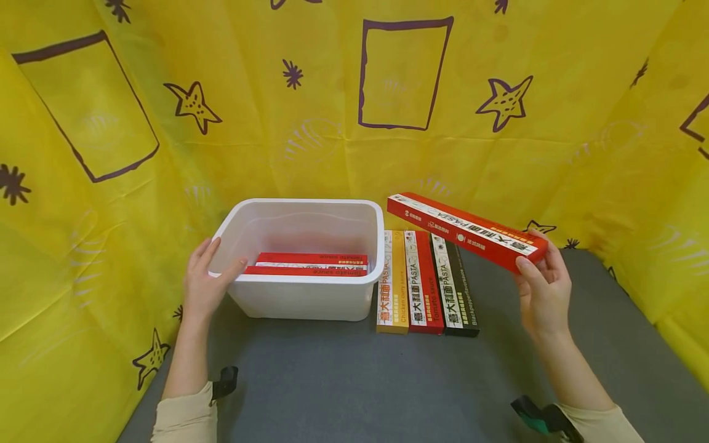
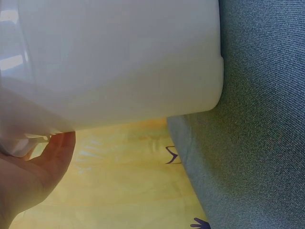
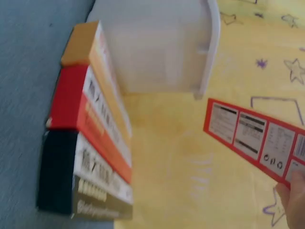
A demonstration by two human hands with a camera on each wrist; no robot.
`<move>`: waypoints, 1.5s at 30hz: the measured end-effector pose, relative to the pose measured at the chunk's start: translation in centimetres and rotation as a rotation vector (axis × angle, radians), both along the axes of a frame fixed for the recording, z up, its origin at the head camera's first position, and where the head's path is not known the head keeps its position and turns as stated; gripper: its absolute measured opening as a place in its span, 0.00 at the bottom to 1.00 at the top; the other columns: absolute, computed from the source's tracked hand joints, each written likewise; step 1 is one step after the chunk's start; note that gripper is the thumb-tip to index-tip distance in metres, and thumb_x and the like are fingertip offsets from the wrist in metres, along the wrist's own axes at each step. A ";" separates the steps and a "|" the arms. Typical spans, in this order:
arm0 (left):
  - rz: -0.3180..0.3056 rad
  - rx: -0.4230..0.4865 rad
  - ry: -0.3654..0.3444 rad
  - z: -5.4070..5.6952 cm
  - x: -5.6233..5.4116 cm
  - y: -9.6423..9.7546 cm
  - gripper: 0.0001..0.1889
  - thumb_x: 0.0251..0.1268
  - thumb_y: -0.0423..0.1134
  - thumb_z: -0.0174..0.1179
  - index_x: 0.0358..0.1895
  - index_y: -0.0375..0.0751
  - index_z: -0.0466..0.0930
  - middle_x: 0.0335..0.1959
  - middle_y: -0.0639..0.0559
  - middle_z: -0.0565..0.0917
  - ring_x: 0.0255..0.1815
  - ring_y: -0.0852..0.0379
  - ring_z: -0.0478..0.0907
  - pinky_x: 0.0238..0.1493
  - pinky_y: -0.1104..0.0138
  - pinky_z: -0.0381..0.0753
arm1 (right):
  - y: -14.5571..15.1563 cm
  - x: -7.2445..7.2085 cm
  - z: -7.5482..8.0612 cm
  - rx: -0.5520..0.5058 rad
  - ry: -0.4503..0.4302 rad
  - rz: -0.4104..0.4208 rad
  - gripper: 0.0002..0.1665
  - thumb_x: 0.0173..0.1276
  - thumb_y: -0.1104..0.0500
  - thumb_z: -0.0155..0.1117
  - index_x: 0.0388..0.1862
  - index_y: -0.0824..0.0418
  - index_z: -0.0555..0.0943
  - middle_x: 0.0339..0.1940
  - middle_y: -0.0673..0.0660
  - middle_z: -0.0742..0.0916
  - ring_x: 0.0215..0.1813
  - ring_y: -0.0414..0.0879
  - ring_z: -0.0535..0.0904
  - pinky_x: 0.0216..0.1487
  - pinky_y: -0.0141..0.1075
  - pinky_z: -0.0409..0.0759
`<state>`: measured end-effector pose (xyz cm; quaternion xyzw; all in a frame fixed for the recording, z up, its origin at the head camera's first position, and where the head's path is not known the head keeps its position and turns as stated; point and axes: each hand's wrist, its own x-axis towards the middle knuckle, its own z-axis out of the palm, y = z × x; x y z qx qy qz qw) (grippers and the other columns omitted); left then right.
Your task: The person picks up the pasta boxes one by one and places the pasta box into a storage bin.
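Note:
My right hand [image 1: 545, 292] grips one end of a red pasta box [image 1: 465, 231], holding it tilted in the air above the table; the right wrist view shows its labelled underside [image 3: 257, 138]. My left hand [image 1: 207, 277] holds the left rim of a white plastic bin [image 1: 301, 299], thumb inside and fingers outside. Red tomato sauce pasta boxes [image 1: 310, 271] lie inside the bin. Against its right side, a yellow chicken curry box [image 1: 392, 283], a red tomato sauce box [image 1: 423, 283] and a black pepper box [image 1: 455, 286] lie side by side.
The dark grey table [image 1: 354, 381] carries the bin and the boxes. A yellow patterned cloth [image 1: 332, 123] hangs behind it and along both sides. Black straps circle both wrists.

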<state>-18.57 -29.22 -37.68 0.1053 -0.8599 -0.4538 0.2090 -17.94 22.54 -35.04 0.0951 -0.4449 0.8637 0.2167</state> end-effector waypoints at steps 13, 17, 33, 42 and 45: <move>-0.007 0.016 0.008 -0.2 -0.1 0.1 0.41 0.59 0.53 0.66 0.75 0.48 0.61 0.76 0.47 0.56 0.74 0.42 0.53 0.68 0.38 0.54 | -3.6 -1.1 0.6 0.140 0.096 0.202 0.29 0.67 0.72 0.52 0.68 0.65 0.68 0.58 0.61 0.75 0.56 0.50 0.74 0.50 0.35 0.81; -0.003 0.019 0.010 -0.1 0.0 0.1 0.41 0.59 0.52 0.66 0.75 0.48 0.61 0.76 0.47 0.56 0.74 0.42 0.53 0.68 0.39 0.54 | -4.6 -1.7 0.7 0.192 0.083 0.229 0.31 0.65 0.73 0.52 0.68 0.65 0.69 0.56 0.61 0.77 0.56 0.51 0.74 0.50 0.36 0.81; 0.007 0.020 0.025 -0.1 0.0 0.0 0.40 0.58 0.49 0.66 0.74 0.47 0.62 0.76 0.47 0.57 0.74 0.43 0.53 0.69 0.41 0.54 | -7.9 -4.5 0.9 0.520 -0.014 0.307 0.34 0.64 0.69 0.62 0.70 0.60 0.69 0.57 0.56 0.80 0.53 0.50 0.78 0.48 0.36 0.82; 0.008 0.023 0.013 0.1 0.1 0.1 0.41 0.58 0.50 0.66 0.75 0.49 0.61 0.76 0.48 0.56 0.74 0.43 0.53 0.69 0.39 0.54 | -9.1 -5.1 1.2 0.710 -0.011 0.309 0.38 0.61 0.64 0.69 0.70 0.58 0.69 0.59 0.59 0.79 0.54 0.53 0.77 0.48 0.37 0.82; 0.005 0.025 0.008 0.1 0.0 0.1 0.41 0.58 0.51 0.66 0.75 0.50 0.61 0.76 0.49 0.56 0.74 0.43 0.52 0.68 0.39 0.54 | -9.5 -5.4 1.1 0.724 -0.019 0.326 0.37 0.61 0.64 0.70 0.70 0.57 0.69 0.59 0.59 0.80 0.54 0.54 0.78 0.48 0.38 0.82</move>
